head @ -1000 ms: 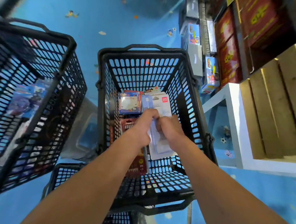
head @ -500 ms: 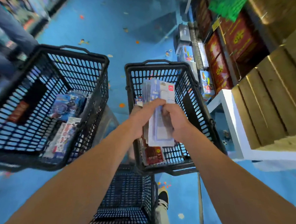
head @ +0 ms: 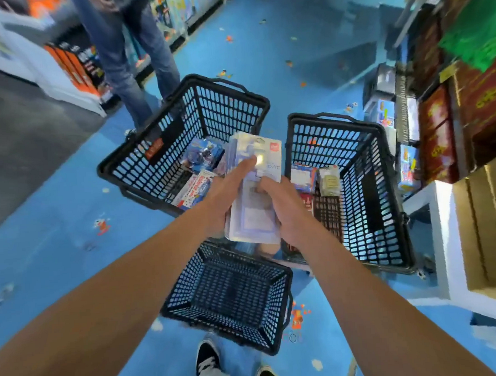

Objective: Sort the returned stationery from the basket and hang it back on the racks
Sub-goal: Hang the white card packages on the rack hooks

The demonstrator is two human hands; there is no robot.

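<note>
Head view: sorting underway, nothing hung yet

Right basket (head: 368,210) at 2 o'clock holds a few loose packs (head: 306,176). Left basket (head: 222,111) at 11 o'clock holds toy-like packs (head: 202,158). Near basket (head: 188,283) at 6 o'clock looks empty. Stationery stack (head: 253,210) sits dead centre, held above the baskets. Left hand (head: 224,194) has its fingers wrapped round the stack's left edge. Right hand (head: 285,203) fingers grip the right edge. Likely early: one batch pulled, hanging not started, no rack hooks plainly visible.

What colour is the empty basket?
The empty basket is black; the head view shows it.
</note>
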